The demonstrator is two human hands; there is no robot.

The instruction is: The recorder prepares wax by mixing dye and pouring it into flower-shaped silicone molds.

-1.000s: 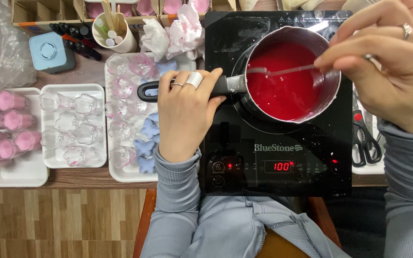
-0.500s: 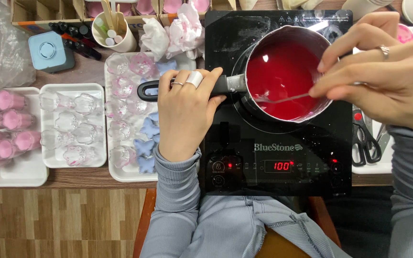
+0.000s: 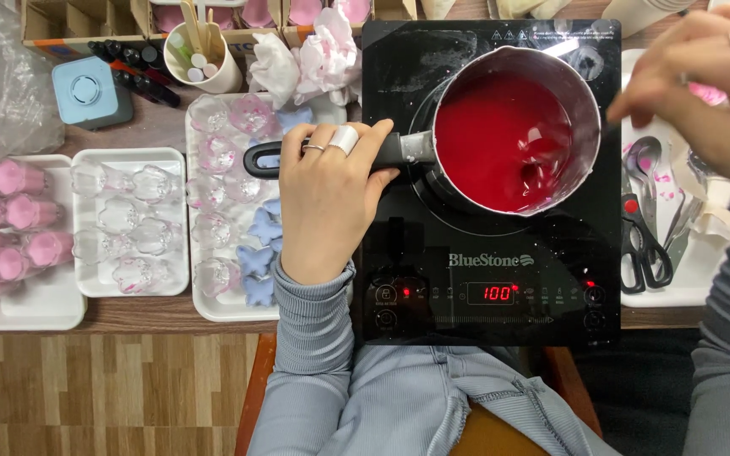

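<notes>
One pan handle (image 3: 399, 150) inside left-hand (image 3: 324, 198) grip.

Red liquid (image 3: 500, 139), black cooktop (image 3: 433, 228), pink moulds (image 3: 6, 224).

Small metal saucepan (image 3: 513, 127), full of red liquid, upright on black cooktop (image 3: 483, 253).

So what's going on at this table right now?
A person sits at a black cooktop. The left hand grips the handle of a small metal pot of red liquid on the cooktop. The right hand is off to the pot's right, over a white tray holding scissors.
</notes>
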